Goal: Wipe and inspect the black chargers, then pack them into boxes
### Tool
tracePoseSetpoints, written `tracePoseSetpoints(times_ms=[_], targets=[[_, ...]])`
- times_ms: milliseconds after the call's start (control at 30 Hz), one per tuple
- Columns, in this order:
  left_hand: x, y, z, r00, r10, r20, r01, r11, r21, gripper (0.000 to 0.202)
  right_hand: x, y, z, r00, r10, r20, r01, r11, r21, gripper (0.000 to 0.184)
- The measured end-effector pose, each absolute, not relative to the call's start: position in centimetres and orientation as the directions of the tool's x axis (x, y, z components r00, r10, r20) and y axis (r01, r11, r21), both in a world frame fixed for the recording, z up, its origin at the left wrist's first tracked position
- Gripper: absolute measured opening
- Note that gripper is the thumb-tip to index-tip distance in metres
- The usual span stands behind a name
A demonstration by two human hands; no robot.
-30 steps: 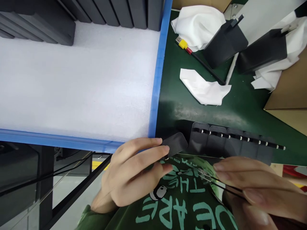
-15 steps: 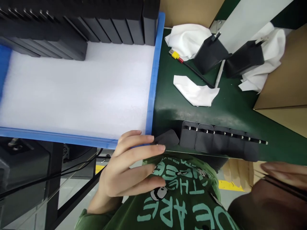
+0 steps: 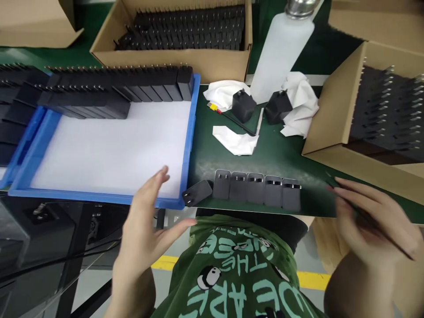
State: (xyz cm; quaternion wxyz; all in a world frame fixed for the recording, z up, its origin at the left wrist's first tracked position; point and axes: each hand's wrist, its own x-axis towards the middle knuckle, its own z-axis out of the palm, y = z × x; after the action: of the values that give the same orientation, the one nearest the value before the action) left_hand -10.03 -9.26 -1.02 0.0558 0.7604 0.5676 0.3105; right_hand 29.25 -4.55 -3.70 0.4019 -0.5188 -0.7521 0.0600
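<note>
My left hand (image 3: 145, 221) is open above the front right corner of the blue tray (image 3: 189, 145), thumb and fingers apart, holding nothing. Nearest to it, a single black power adapter (image 3: 198, 193) lies tilted at the tray's corner, prongs toward the tray. Beside that one, several black adapters (image 3: 256, 189) form a row along the table's front edge, prongs up. My right hand (image 3: 371, 216) is closed on a slim dark tool (image 3: 394, 245) that looks like tweezers, to the right of the row. Its fingers hide part of the tool.
Black adapters stand at the tray's back on white foam (image 3: 112, 150). Cardboard boxes of adapters are at the back (image 3: 185, 57) and right (image 3: 321, 128). Between them are a white bottle (image 3: 281, 53), crumpled white cloths (image 3: 300, 106), two adapters (image 3: 278, 107) and a cable (image 3: 236, 121).
The view has drawn back and shows more table. My left hand has turned upright, thumb spread from the fingers. My right hand has come further into view with the slim tool.
</note>
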Motion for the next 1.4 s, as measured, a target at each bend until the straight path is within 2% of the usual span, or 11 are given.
tracePoseSetpoints(times_ms=[133, 267, 367, 500, 633, 733, 867, 1000, 1167, 1300, 1400], targets=[[-8.6, -7.3, 0.0, 0.375, 0.895, 0.242, 0.87, -0.43, 0.242, 0.047, 31.2, -2.6, -3.6, -0.387, 0.804, 0.451, 0.674, 0.581, -0.457, 0.06], [-10.0, -5.1, 0.8, 0.581, 0.8, 0.148, 0.766, -0.6, 0.23, 0.036, 32.8, -1.7, -5.0, -0.508, 0.775, 0.376, 0.684, 0.628, -0.371, 0.056], [-10.7, -4.1, 1.3, 0.598, 0.784, 0.167, 0.751, -0.621, 0.225, 0.041, 32.3, -1.7, -5.6, -0.484, 0.803, 0.348, 0.746, 0.586, -0.317, 0.058], [-9.7, -4.5, 1.2, 0.406, 0.886, 0.226, 0.814, -0.463, 0.351, 0.052, 30.8, -2.5, -5.1, -0.497, 0.814, 0.301, 0.77, 0.573, -0.281, 0.063], [-8.5, -5.1, 0.3, 0.291, 0.926, 0.242, 0.861, -0.363, 0.356, 0.076, 29.5, -3.6, -3.0, -0.358, 0.826, 0.435, 0.734, 0.537, -0.416, 0.065], [-8.6, -4.5, 0.2, 0.387, 0.915, 0.113, 0.807, -0.396, 0.439, 0.076, 28.1, -4.0, -1.5, -0.409, 0.864, 0.294, 0.676, 0.503, -0.539, 0.085], [-8.0, -3.0, 0.9, 0.451, 0.879, 0.151, 0.771, -0.47, 0.43, 0.097, 25.2, -3.3, -0.7, -0.522, 0.834, 0.179, 0.71, 0.542, -0.45, 0.103], [-5.6, -1.8, 0.8, 0.57, 0.805, 0.165, 0.774, -0.593, 0.221, 0.096, 22.3, -2.0, -0.7, -0.595, 0.78, 0.192, 0.707, 0.622, -0.336, 0.091], [-3.8, -1.2, -0.4, 0.64, 0.75, 0.167, 0.743, -0.659, 0.118, 0.059, 20.1, -1.5, -1.4, -0.599, 0.777, 0.196, 0.74, 0.63, -0.234, 0.072], [-3.9, -1.0, -1.4, 0.643, 0.745, 0.177, 0.728, -0.667, 0.159, 0.044, 19.7, -1.6, -2.3, -0.567, 0.777, 0.273, 0.742, 0.626, -0.24, 0.047], [-4.4, -1.2, -1.5, 0.557, 0.809, 0.188, 0.734, -0.585, 0.344, 0.046, 20.1, -1.3, -2.5, -0.55, 0.765, 0.335, 0.684, 0.642, -0.345, 0.043]])
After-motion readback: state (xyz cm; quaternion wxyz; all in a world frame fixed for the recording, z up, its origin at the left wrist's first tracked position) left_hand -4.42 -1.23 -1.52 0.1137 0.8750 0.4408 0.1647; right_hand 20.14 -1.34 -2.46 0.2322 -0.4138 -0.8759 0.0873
